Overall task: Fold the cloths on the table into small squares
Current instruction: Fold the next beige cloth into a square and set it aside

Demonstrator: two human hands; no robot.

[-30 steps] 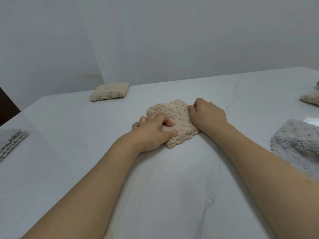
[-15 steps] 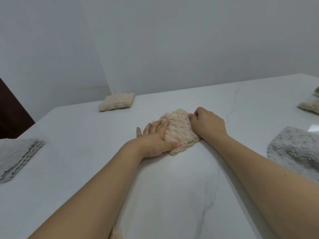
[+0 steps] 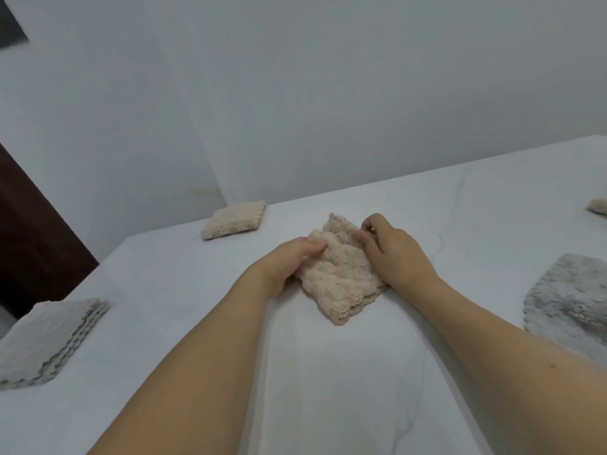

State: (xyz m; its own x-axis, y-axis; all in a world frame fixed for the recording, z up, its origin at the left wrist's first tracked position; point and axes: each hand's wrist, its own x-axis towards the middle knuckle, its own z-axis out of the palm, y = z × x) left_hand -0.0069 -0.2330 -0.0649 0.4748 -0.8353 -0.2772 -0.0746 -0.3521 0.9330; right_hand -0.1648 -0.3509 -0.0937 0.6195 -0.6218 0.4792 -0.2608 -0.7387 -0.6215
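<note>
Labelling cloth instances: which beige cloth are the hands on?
The beige cloth at table centre, between left hand and right hand; the folded beige cloth by the wall lies untouched.

A pale wall (image 3: 328, 93) rises behind, with a dark wooden panel (image 3: 29, 244) at left.
</note>
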